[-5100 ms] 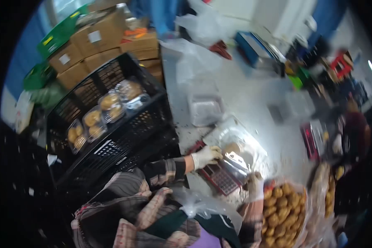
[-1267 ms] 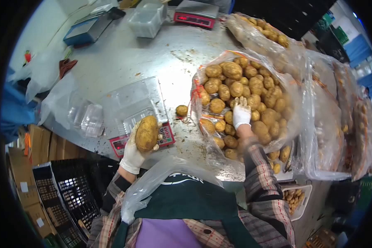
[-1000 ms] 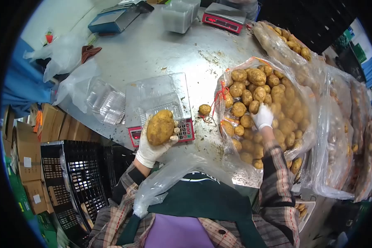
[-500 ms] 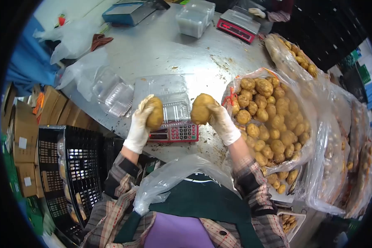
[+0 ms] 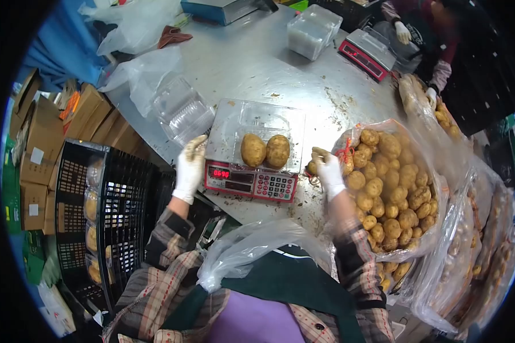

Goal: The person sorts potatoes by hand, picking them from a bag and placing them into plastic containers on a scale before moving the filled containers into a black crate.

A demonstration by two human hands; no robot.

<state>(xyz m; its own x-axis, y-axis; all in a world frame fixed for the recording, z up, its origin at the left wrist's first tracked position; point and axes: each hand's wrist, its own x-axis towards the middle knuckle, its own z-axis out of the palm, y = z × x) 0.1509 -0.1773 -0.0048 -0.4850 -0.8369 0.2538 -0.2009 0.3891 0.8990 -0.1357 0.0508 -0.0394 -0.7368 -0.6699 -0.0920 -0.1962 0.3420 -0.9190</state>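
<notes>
two large oval brown potatoes [image 5: 253,150] have moved down into the clear plastic hinged container [image 5: 261,118] on the red-and-silver scale [image 5: 252,191], side by side. we find the white-gloved left hand [image 5: 189,171] and white-gloved right hand [image 5: 329,176] well apart, with nothing visibly gripped. we judge each potato firm, fairly heavy, perhaps dusty-slick; hold belongs around its widest middle.
</notes>
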